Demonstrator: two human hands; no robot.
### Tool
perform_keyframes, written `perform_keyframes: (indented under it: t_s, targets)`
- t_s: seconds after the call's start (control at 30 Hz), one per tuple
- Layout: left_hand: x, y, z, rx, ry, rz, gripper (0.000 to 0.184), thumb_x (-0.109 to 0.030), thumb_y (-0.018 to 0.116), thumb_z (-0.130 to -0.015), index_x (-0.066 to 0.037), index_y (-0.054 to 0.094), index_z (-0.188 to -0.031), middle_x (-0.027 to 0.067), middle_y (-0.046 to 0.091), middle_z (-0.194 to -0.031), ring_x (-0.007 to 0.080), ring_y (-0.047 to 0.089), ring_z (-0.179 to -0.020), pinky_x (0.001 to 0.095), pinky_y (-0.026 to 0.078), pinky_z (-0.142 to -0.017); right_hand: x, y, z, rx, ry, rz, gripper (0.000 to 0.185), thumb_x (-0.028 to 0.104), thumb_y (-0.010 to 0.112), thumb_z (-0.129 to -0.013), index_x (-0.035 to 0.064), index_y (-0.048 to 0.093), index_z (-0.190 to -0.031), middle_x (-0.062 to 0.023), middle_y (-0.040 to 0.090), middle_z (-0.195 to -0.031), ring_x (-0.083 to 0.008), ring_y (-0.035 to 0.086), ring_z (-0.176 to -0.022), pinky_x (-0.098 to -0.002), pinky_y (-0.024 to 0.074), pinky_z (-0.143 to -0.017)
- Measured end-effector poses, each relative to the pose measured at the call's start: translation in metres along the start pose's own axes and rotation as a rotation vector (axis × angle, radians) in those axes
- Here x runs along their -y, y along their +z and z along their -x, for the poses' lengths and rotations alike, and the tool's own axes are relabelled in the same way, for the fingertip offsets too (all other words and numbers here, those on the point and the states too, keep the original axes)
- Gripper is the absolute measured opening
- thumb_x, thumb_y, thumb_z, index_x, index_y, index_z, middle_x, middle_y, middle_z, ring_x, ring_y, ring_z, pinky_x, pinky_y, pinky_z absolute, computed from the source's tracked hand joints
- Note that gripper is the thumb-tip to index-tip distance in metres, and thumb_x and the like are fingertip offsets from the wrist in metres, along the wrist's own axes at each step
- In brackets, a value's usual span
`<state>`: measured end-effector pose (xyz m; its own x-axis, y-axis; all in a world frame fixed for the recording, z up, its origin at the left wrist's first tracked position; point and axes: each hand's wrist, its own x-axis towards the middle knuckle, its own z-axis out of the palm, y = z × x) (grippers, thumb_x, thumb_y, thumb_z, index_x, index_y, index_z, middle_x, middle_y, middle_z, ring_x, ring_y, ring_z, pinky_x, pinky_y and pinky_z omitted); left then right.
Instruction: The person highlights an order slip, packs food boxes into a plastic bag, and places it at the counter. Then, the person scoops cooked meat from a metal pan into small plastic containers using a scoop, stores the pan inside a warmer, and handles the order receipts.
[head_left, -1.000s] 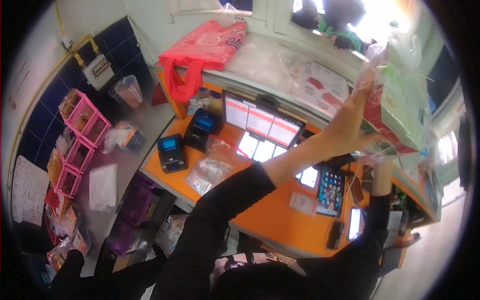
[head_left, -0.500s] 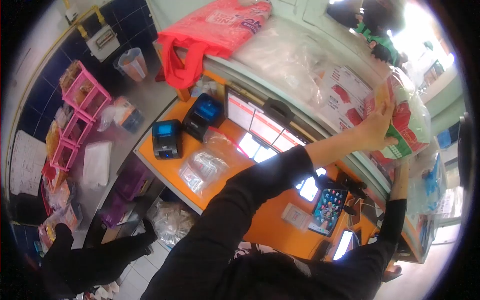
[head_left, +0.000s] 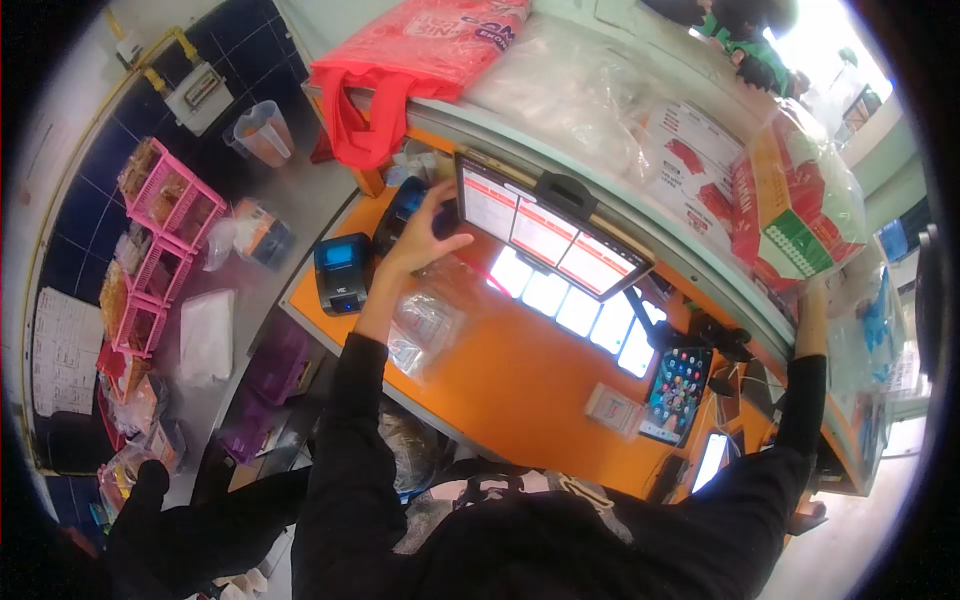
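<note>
My left hand (head_left: 428, 238) is in front of the rear label printer (head_left: 395, 208), by the left edge of the monitor (head_left: 545, 232). Its fingers are spread and hold nothing; I cannot tell whether they touch the monitor. The front label printer (head_left: 340, 275) stands just left of my wrist. Below lies a clear zip bag with cards inside (head_left: 425, 325). At the shelf's right end, my right hand (head_left: 812, 292) reaches up under a plastic-wrapped red, white and green box (head_left: 800, 215), which hides its fingers.
Several lit phones (head_left: 578, 308) line the orange desk, with a tablet (head_left: 676, 395) to their right. A red tote bag (head_left: 420, 55) rests on the shelf above. Pink baskets (head_left: 165, 250) stand on the left counter. Another person's dark sleeve (head_left: 210, 525) is at lower left.
My left hand has left the wrapped box and swung left to the printers and monitor. The box has settled slightly lower on the shelf, while my right hand stays beneath it.
</note>
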<state>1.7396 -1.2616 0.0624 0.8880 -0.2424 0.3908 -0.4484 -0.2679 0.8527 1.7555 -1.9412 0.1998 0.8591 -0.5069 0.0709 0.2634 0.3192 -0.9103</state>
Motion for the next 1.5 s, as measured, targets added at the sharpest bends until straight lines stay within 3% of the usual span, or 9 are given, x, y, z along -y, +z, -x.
perform_keyframes:
  t_s: [0.1, 0.27, 0.77, 0.97, 1.07, 1.27, 1.37, 1.43, 1.5]
  targets:
    - [0.023, 0.001, -0.018, 0.217, -0.09, 0.089, 0.069, -0.014, 0.078, -0.071, -0.003, 0.044, -0.131, 0.0137, 0.055, -0.125, 0.0234, 0.053, -0.115, 0.0342, 0.04, -0.098, 0.002, 0.0, -0.001, -0.012, -0.002, 0.009, 0.067, 0.053, 0.042, -0.092, 0.0065, 0.033, -0.14, -0.0143, 0.044, -0.136, -0.0272, 0.041, -0.126, -0.0454, 0.0322, -0.105]
    - [0.019, -0.009, -0.029, 0.249, -0.221, 0.17, 0.035, -0.013, 0.066, -0.087, 0.0, 0.056, -0.118, 0.0083, 0.061, -0.113, 0.0156, 0.057, -0.104, 0.0317, 0.043, -0.094, 0.004, -0.004, -0.005, -0.023, -0.002, 0.022, 0.066, 0.052, 0.041, -0.093, 0.0066, 0.033, -0.14, -0.0142, 0.044, -0.136, -0.0272, 0.041, -0.126, -0.0453, 0.032, -0.105]
    - [0.01, -0.001, -0.024, 0.153, -0.031, -0.108, 0.042, -0.013, 0.074, -0.077, -0.002, 0.057, -0.113, 0.0097, 0.066, -0.101, 0.0164, 0.063, -0.089, 0.0302, 0.05, -0.08, 0.003, -0.007, -0.011, -0.028, -0.014, 0.042, 0.065, 0.05, 0.041, -0.093, 0.0069, 0.033, -0.141, -0.0138, 0.044, -0.137, -0.0272, 0.041, -0.127, -0.0453, 0.0316, -0.105]
    - [0.021, -0.005, -0.016, 0.153, 0.001, -0.023, 0.051, -0.015, 0.074, -0.077, -0.003, 0.052, -0.121, 0.0094, 0.062, -0.11, 0.0201, 0.061, -0.099, 0.0317, 0.047, -0.087, 0.014, -0.01, 0.005, -0.034, -0.103, 0.11, 0.064, 0.05, 0.04, -0.094, 0.0071, 0.033, -0.141, -0.0137, 0.044, -0.137, -0.0272, 0.041, -0.127, -0.0453, 0.0314, -0.105]
    - [0.025, -0.032, 0.009, -0.025, 0.062, -0.088, 0.051, -0.016, 0.072, -0.08, -0.004, 0.049, -0.124, 0.0098, 0.058, -0.117, 0.0206, 0.058, -0.104, 0.0326, 0.047, -0.088, 0.042, -0.001, 0.038, -0.032, -0.289, 0.233, 0.064, 0.049, 0.04, -0.094, 0.0071, 0.033, -0.142, -0.0136, 0.044, -0.137, -0.0272, 0.041, -0.127, -0.0453, 0.0313, -0.105]
    - [0.103, -0.174, 0.102, -0.74, -0.115, -0.339, 0.035, -0.012, 0.064, -0.084, -0.001, 0.052, -0.115, 0.0122, 0.058, -0.112, 0.0224, 0.058, -0.099, 0.0327, 0.046, -0.084, 0.117, 0.116, 0.12, 0.096, -0.486, 0.896, 0.063, 0.047, 0.042, -0.094, 0.0082, 0.031, -0.143, -0.0132, 0.042, -0.139, -0.0278, 0.039, -0.129, -0.0449, 0.0304, -0.106]
    - [0.145, -0.263, 0.155, -1.002, -0.212, -0.672, 0.032, -0.006, 0.062, -0.079, 0.0, 0.054, -0.109, 0.0138, 0.058, -0.106, 0.0271, 0.058, -0.094, 0.0352, 0.046, -0.082, 0.126, 0.082, 0.007, 0.233, -0.604, 1.83, 0.062, 0.044, 0.048, -0.092, 0.0106, 0.033, -0.141, -0.0134, 0.044, -0.136, -0.032, 0.042, -0.125, -0.0401, 0.0364, -0.1]
    - [0.164, -0.302, 0.19, -1.155, -0.338, -0.888, 0.033, -0.005, 0.062, -0.075, 0.0, 0.054, -0.107, 0.0149, 0.058, -0.103, 0.0301, 0.057, -0.092, 0.0374, 0.046, -0.082, 0.137, 0.026, -0.09, 0.257, -0.908, 2.538, 0.059, 0.043, 0.052, -0.09, 0.0095, 0.039, -0.138, -0.0164, 0.047, -0.132, -0.0334, 0.046, -0.119, -0.0388, 0.0406, -0.095]
    - [0.177, -0.337, 0.211, -1.178, -0.331, -1.115, 0.04, -0.007, 0.064, -0.067, 0.0, 0.054, -0.104, 0.0181, 0.057, -0.1, 0.0352, 0.054, -0.094, 0.0426, 0.043, -0.086, 0.147, -0.001, -0.152, 0.311, -1.537, 2.52, 0.047, 0.037, 0.056, -0.089, 0.0041, 0.053, -0.123, -0.0197, 0.059, -0.11, -0.0328, 0.056, -0.096, -0.038, 0.046, -0.078]
